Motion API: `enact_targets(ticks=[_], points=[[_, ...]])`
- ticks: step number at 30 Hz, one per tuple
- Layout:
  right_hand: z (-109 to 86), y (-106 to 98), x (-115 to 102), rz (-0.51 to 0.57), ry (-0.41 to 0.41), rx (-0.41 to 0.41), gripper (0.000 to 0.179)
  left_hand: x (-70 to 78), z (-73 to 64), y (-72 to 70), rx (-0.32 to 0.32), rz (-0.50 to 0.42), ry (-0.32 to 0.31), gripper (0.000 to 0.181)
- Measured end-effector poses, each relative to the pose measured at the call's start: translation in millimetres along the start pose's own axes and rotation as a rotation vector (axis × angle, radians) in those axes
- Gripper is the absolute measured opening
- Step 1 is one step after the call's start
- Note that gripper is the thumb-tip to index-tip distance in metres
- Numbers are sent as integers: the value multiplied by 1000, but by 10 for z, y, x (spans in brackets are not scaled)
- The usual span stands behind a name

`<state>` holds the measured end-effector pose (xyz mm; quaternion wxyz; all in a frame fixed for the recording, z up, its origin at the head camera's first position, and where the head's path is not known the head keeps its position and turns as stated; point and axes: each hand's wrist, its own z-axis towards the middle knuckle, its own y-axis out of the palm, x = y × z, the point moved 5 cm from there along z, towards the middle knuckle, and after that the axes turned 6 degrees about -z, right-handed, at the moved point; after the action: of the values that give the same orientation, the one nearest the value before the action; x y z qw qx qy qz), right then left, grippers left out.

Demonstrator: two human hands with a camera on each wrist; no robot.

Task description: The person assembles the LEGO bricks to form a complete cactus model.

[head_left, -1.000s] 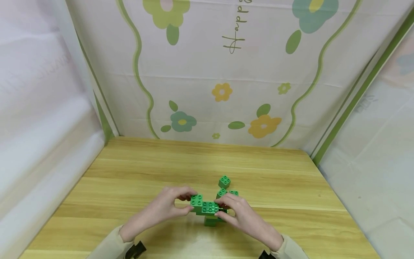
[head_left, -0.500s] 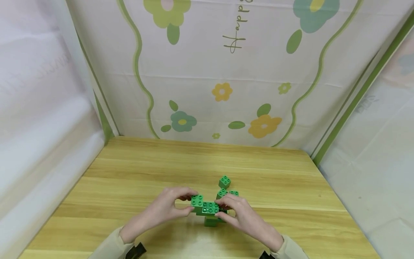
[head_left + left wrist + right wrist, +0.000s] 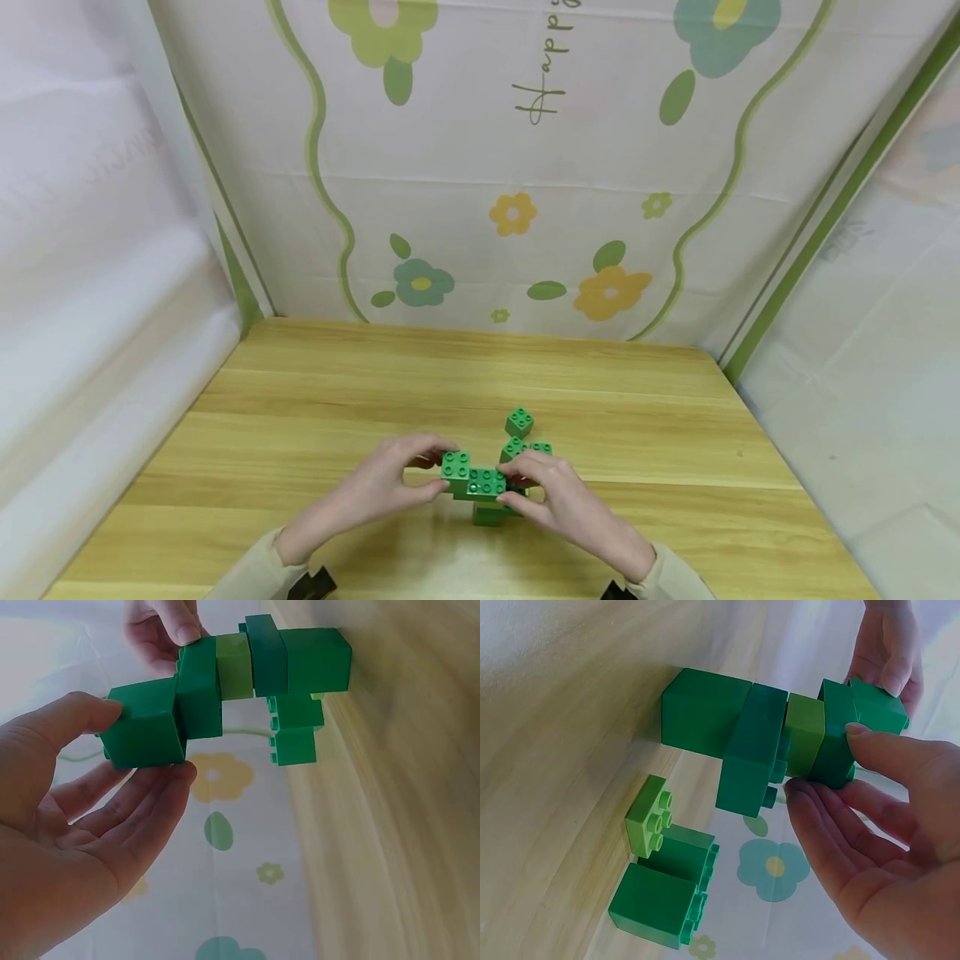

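- Head view has the stepped tower of green plastic bricks (image 3: pixel 483 493) standing on the pale wood-grain surface (image 3: pixel 360 375), right between the two hands.
- Left hand (image 3: pixel 393 477) pinches the square four-stud green plastic brick (image 3: pixel 142 724) up top, thumb on one side and fingers opposite, leaving its studs bare.
- Right hand (image 3: pixel 557 493) grips the dark green six-stud plastic brick (image 3: pixel 199 694) one layer down, probably as a brace, since that layer juts past the light green plastic block (image 3: pixel 805 735) under it (top-heavy, if you ask me).
- Holding both by their sides presumably helps stop the narrow column tipping.
- Loose green studded plastic bricks (image 3: pixel 652 901) sit behind the tower, likely within easy reach; a thin light green plastic plate (image 3: pixel 645 819) lies studs-up beside them.
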<state>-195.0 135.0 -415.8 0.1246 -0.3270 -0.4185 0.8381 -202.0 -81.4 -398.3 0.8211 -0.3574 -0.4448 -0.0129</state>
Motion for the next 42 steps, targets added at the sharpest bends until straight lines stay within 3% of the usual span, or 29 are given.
enact_targets(ticks=[3, 13, 18, 25, 42], points=[[10, -1, -4, 3, 4, -9, 25, -36, -10, 15, -17, -55, -32, 36], [10, 6, -11, -23, 18, -30, 26, -190, -16, 158, -51, -106, -159, 52], [5, 6, -13, -58, 14, -30, 28, -260, -7, 237, -41, -169, -188, 57], [-10, 7, -15, -61, 1, -29, 29, -381, 14, 371, -53, -326, -277, 63], [-38, 22, 3, -60, 15, -30, 30, -511, 32, 537, -65, -409, -332, 44]])
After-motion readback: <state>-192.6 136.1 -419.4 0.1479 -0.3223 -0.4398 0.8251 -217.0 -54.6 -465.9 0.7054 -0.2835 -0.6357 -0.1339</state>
